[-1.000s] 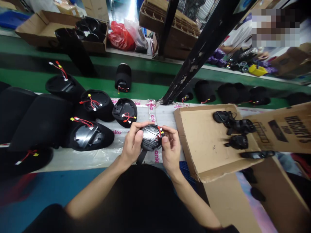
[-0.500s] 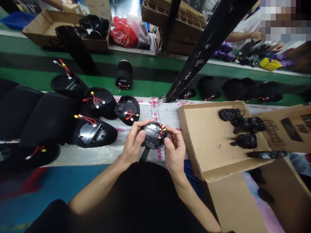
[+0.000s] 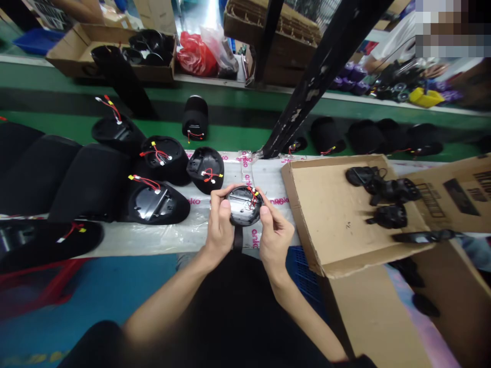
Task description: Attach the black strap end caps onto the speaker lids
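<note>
Both my hands hold a round black plastic piece [image 3: 244, 205] above a printed plastic sheet [image 3: 272, 197], with red wires and yellow connectors on its face. My left hand [image 3: 220, 220] grips its left edge, and my right hand [image 3: 273, 232] pinches its right edge near the wires. A dark strap [image 3: 238, 238] hangs below it. Close by on the left, a black rounded piece with red wires [image 3: 205, 169] sits on the sheet. A larger black teardrop-shaped shell [image 3: 153, 204] lies further left.
Black padded pieces [image 3: 88, 179] line the left side of the bench. To the right, a cardboard sheet [image 3: 318, 214] holds black moulded parts [image 3: 389, 191]. A black steel post [image 3: 318, 71] rises ahead. A blue crate [image 3: 303, 278] stands below the bench edge.
My hands have drawn closer together and lifted the round piece slightly, turning it a little. The whole scene has shifted slightly as my head moved.
</note>
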`<act>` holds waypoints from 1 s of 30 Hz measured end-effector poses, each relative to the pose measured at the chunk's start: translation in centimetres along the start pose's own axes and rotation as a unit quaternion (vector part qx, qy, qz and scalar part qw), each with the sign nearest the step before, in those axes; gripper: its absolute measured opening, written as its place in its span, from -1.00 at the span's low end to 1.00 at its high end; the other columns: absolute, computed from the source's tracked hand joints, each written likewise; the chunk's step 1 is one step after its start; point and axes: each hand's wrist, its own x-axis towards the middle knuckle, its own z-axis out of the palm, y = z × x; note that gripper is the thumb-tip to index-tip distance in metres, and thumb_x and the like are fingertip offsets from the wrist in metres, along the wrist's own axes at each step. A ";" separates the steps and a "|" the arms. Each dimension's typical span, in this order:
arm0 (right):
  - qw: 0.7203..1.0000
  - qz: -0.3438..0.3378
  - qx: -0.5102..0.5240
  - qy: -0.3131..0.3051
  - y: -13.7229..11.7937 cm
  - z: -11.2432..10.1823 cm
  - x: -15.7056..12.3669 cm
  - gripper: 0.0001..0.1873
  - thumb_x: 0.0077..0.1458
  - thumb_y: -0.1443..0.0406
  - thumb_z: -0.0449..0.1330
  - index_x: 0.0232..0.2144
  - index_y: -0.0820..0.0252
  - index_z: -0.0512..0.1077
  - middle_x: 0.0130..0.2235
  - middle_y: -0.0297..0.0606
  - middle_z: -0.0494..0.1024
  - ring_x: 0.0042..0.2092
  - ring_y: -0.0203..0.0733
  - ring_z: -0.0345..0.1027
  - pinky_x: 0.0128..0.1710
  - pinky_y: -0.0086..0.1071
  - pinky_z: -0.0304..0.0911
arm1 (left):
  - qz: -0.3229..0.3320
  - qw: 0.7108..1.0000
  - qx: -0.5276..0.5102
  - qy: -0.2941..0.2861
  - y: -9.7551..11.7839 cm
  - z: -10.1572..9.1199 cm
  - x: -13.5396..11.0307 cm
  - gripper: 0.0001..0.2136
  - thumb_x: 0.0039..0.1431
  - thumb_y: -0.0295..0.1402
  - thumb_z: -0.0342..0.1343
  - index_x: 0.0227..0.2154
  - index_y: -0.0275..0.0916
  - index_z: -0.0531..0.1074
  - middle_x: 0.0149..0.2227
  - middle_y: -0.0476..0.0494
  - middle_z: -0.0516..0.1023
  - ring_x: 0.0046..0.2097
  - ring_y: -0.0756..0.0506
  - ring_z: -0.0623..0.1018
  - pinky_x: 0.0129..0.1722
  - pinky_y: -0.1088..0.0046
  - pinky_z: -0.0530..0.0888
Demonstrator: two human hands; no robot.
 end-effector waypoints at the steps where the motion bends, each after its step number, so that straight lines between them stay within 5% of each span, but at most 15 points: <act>1: 1.000 0.003 0.003 -0.009 -0.2 0.1 0.1 -0.59 0.39 0.06 0.27 0.13 0.07 0.68 0.16 -0.18 0.73 0.27 0.09 0.60 0.39 0.13 0.42 | 0.006 1.000 0.000 -0.016 -0.4 -0.2 0.4 -0.59 0.57 0.01 -0.08 0.14 -0.17 0.43 0.18 -0.27 0.62 0.17 -0.22 0.63 0.19 0.16 0.56; 6: 0.999 0.007 -0.001 -0.031 -0.2 0.4 0.5 -0.52 0.39 -0.01 0.25 0.19 0.06 0.65 0.24 -0.20 0.67 0.33 0.08 0.54 0.44 0.13 0.34 | 0.055 0.986 -0.031 -0.156 -1.6 -1.5 3.1 -0.42 0.49 0.17 -0.10 0.12 -0.23 0.50 0.13 -0.31 0.66 0.12 -0.29 0.66 0.14 0.17 0.58; 12: 0.997 0.018 0.046 -0.055 1.8 0.4 0.6 -0.47 0.46 -0.01 0.17 0.29 0.07 0.57 0.36 -0.15 0.56 0.41 0.07 0.43 0.49 0.11 0.24 | 0.047 0.983 -0.047 -0.173 -1.3 -1.2 3.1 -0.45 0.51 0.11 -0.08 0.18 -0.23 0.52 0.15 -0.29 0.67 0.13 -0.29 0.67 0.17 0.17 0.57; 17: 0.996 0.013 0.004 -0.089 1.3 -0.6 0.6 -0.46 0.46 -0.04 0.17 0.28 0.04 0.58 0.39 -0.15 0.53 0.47 0.09 0.35 0.55 0.14 0.10 | 0.078 0.989 -0.015 -0.128 -1.5 -0.9 3.1 -0.42 0.53 0.12 -0.14 0.11 -0.26 0.54 0.04 -0.29 0.71 0.06 -0.28 0.69 0.11 0.17 0.59; 20: 0.989 0.018 0.012 -0.143 1.6 -1.8 0.3 -0.44 0.49 -0.02 0.11 0.39 -0.01 0.46 0.46 -0.20 0.43 0.55 0.03 0.17 0.61 0.12 -0.09 | 0.071 0.981 0.030 -0.180 -0.5 -2.1 3.0 -0.42 0.58 0.06 -0.19 0.21 -0.26 0.51 0.16 -0.33 0.69 0.19 -0.30 0.67 0.22 0.11 0.58; 23: 0.976 0.002 0.078 -0.206 3.4 -3.1 0.5 -0.38 0.48 -0.01 0.07 0.47 -0.05 0.34 0.51 -0.23 0.35 0.59 0.01 0.08 0.61 0.09 -0.09 | 0.062 0.963 0.138 -0.224 3.1 -4.7 2.7 -0.48 0.60 -0.04 -0.13 0.40 -0.18 0.39 0.40 -0.28 0.51 0.42 -0.28 0.51 0.36 0.09 0.52; 26: 0.963 -0.053 0.072 -0.254 5.9 -3.6 1.1 -0.20 0.30 0.03 0.27 0.50 -0.01 0.27 0.53 -0.14 0.30 0.58 0.14 0.09 0.56 0.13 0.04 | 0.119 0.926 0.257 -0.250 9.8 -7.5 4.2 -0.41 0.52 -0.06 0.09 0.51 -0.07 0.25 0.43 -0.21 0.47 0.41 -0.29 0.52 0.32 0.13 0.56; 28: 0.964 -0.081 0.012 -0.254 7.5 -3.2 1.5 -0.04 0.10 0.17 0.44 0.50 0.00 0.26 0.49 -0.06 0.36 0.54 0.21 0.20 0.51 0.16 0.16 | 0.157 0.895 0.319 -0.271 14.5 -8.6 7.7 -0.50 0.48 -0.03 0.14 0.37 -0.05 0.46 0.25 -0.16 0.66 0.24 -0.31 0.68 0.22 0.16 0.60; 30: 0.970 -0.083 -0.035 -0.226 8.6 -2.4 1.6 0.02 -0.04 0.30 0.50 0.45 0.03 0.30 0.39 -0.01 0.50 0.42 0.24 0.40 0.43 0.16 0.29 | 0.127 0.857 0.402 -0.297 17.9 -8.9 13.3 -0.61 0.48 0.00 0.09 0.03 -0.10 0.69 -0.06 -0.12 0.79 -0.05 -0.27 0.78 0.04 0.23 0.64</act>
